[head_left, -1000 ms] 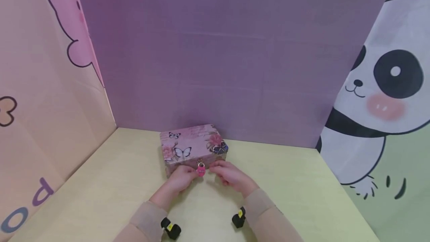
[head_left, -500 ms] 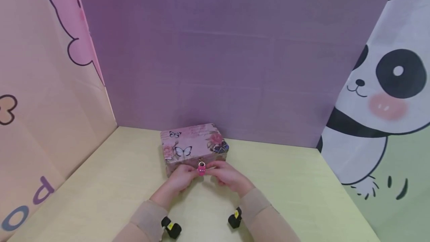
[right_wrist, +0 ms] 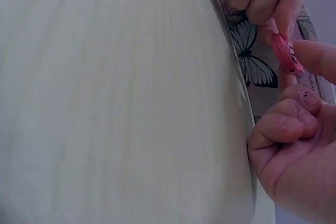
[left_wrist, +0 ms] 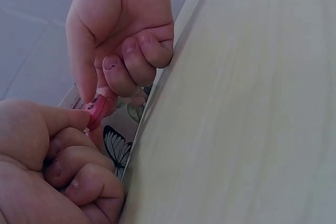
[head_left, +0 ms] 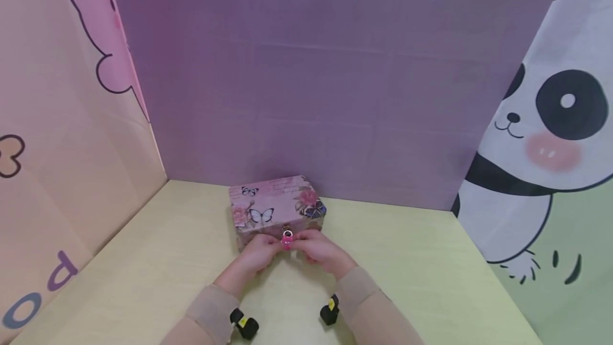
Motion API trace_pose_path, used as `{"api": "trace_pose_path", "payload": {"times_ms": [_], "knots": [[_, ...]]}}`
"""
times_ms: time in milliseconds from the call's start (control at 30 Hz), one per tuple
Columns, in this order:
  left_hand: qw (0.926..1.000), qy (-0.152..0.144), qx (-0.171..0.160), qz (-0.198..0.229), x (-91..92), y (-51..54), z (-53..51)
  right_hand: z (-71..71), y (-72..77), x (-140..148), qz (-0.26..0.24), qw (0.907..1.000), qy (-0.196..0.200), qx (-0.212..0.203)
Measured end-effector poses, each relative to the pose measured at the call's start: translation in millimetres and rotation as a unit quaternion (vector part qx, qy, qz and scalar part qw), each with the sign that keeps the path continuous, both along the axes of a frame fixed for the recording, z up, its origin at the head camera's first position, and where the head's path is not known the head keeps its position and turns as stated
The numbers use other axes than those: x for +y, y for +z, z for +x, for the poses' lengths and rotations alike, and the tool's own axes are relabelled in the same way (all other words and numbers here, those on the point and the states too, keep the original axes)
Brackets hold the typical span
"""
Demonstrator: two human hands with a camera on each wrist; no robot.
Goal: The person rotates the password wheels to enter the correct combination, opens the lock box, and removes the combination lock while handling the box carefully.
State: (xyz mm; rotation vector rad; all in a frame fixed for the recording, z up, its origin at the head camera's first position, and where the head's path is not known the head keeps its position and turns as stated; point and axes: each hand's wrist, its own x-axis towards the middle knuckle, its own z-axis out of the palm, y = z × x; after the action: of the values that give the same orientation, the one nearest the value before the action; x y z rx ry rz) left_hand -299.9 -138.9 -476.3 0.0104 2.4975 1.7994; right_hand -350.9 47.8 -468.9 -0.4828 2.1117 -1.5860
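Note:
A pink box (head_left: 273,204) with butterflies and flowers stands closed near the back of the table. From the clasp on its front hangs a small pink padlock (head_left: 287,240), its metal shackle above the body. My left hand (head_left: 258,253) pinches the padlock from the left side, and my right hand (head_left: 325,252) pinches it from the right. In the left wrist view the padlock (left_wrist: 96,109) sits between the thumbs and forefingers of both hands, other fingers curled in. The right wrist view shows the padlock (right_wrist: 287,54) with small marks on its face.
The pale yellow table (head_left: 407,270) spreads around the box. A purple cloth wall (head_left: 311,79) stands right behind it, with a peach cloth (head_left: 72,164) at the left and a panda-printed cloth (head_left: 507,217) at the right.
My right hand has moved left, from beside the padlock onto it, and now grips it. My left hand has stayed at the padlock. The box has not moved.

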Motion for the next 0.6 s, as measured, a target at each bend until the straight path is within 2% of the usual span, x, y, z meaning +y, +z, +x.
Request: {"api": "trace_pose_path", "payload": {"times_ms": [300,600], "knots": [[0.9999,0.000,0.010,-0.001,-0.2,-2.2,-0.6,-2.6,-5.1,-4.6,-0.006,1.0000,0.004,0.000],[1.0000,-0.003,-0.002,0.003,-1.3,-2.0,-0.6,-0.1,-3.2,-7.0,-0.002,1.0000,0.002,-0.004]]}}
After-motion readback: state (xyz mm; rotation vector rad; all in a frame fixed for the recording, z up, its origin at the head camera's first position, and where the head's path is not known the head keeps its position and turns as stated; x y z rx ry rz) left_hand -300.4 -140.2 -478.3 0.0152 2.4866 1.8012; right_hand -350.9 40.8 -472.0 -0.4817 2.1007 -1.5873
